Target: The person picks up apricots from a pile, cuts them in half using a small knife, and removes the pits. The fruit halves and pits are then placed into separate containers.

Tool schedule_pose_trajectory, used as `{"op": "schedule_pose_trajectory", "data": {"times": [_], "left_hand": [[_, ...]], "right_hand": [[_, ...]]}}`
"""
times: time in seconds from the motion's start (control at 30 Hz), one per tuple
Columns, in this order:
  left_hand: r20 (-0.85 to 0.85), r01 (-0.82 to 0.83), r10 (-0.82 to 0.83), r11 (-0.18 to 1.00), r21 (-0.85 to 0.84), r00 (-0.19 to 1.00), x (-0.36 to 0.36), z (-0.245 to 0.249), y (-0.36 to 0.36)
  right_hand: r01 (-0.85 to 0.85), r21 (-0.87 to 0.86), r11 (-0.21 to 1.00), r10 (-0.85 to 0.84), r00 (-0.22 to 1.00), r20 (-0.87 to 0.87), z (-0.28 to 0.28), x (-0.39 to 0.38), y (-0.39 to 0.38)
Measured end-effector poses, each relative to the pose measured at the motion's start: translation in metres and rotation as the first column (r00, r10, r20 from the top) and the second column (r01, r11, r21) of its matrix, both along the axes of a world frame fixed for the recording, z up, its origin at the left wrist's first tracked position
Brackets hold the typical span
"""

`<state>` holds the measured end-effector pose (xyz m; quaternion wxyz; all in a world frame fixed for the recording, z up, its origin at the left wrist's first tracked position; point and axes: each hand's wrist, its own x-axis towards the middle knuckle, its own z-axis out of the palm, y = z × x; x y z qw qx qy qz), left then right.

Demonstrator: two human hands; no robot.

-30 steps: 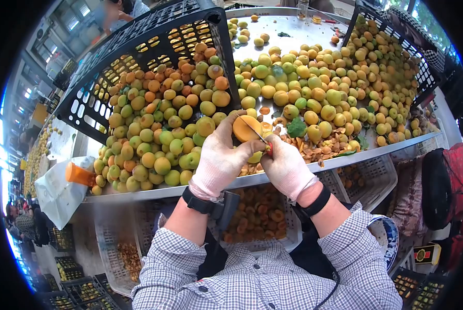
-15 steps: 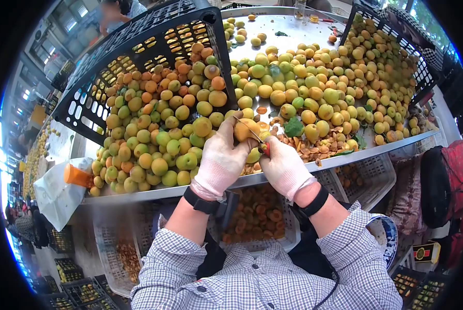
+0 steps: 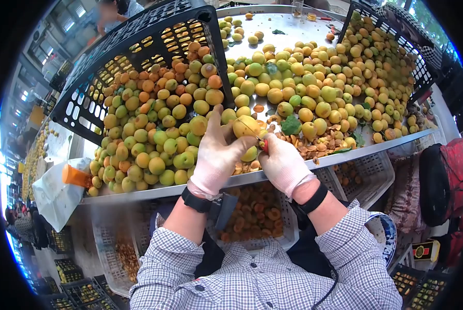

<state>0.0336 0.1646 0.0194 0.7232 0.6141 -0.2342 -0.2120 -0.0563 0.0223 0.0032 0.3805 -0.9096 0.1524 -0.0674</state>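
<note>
My left hand (image 3: 214, 157), in a whitish glove, holds a yellow apricot (image 3: 246, 125) over the front of the metal table. Its thumb lies against the underside of the fruit, and the index finger is raised at the left. My right hand (image 3: 284, 164), gloved too, is closed around a small knife (image 3: 264, 146) with a red handle. The thin blade lies against the apricot, partly hidden by the fruit. Beneath and beside the hands are loose apricots and a heap of brown pits (image 3: 314, 143).
A tipped black crate (image 3: 138, 44) spills apricots on the left, and another black crate (image 3: 424, 70) does so on the right. Below the table edge (image 3: 355, 157) stands a pale crate of halved apricots (image 3: 252, 214). An orange cup (image 3: 75, 176) lies on white plastic at left.
The left index finger has lifted away from the apricot toward the left. The knife stays at the fruit, with less of its blade visible. The view has shifted slightly.
</note>
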Motion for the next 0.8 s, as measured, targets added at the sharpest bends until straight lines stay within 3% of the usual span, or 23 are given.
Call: {"op": "schedule_pose_trajectory", "data": {"times": [0.03,0.1,0.2,0.27,0.4,0.47,0.6,0.67,0.8], "left_hand": [[0.150,-0.040,0.025,0.995,0.093,0.988,-0.003,0.000,-0.001],[0.214,-0.080,0.060,0.993,0.087,0.975,-0.006,0.001,-0.004],[0.139,-0.055,0.055,0.998,-0.008,0.989,-0.005,0.006,-0.003],[-0.111,0.011,-0.012,1.000,-0.010,0.994,-0.003,0.014,-0.001],[-0.156,-0.014,0.025,0.998,0.069,0.987,-0.003,0.012,-0.002],[0.048,-0.077,0.073,0.993,0.090,0.996,-0.007,0.014,-0.003],[0.203,-0.126,0.081,0.967,0.221,0.976,-0.006,0.019,-0.002],[0.017,-0.067,0.066,0.998,0.011,0.998,-0.005,0.014,-0.002],[-0.081,-0.024,0.023,1.000,-0.018,0.996,-0.003,0.015,0.000]], "right_hand": [[0.004,0.001,1.000,-0.004,1.000,0.001,-0.002,0.000,0.000],[-0.006,-0.001,1.000,0.006,1.000,0.012,-0.006,0.001,0.000],[0.022,0.045,0.999,-0.025,0.998,0.066,-0.004,0.001,0.001],[0.014,0.018,1.000,-0.015,0.998,0.056,-0.002,-0.002,0.003],[-0.013,-0.006,1.000,0.013,0.999,0.042,-0.004,-0.002,0.005],[-0.015,0.010,1.000,0.015,0.999,0.046,-0.005,-0.001,0.006],[-0.022,0.051,0.998,0.019,0.998,0.061,-0.001,0.000,0.007],[-0.022,0.049,0.999,0.018,0.996,0.085,-0.002,0.000,0.007],[-0.029,0.026,0.999,0.025,0.990,0.141,-0.001,-0.002,0.008]]}}
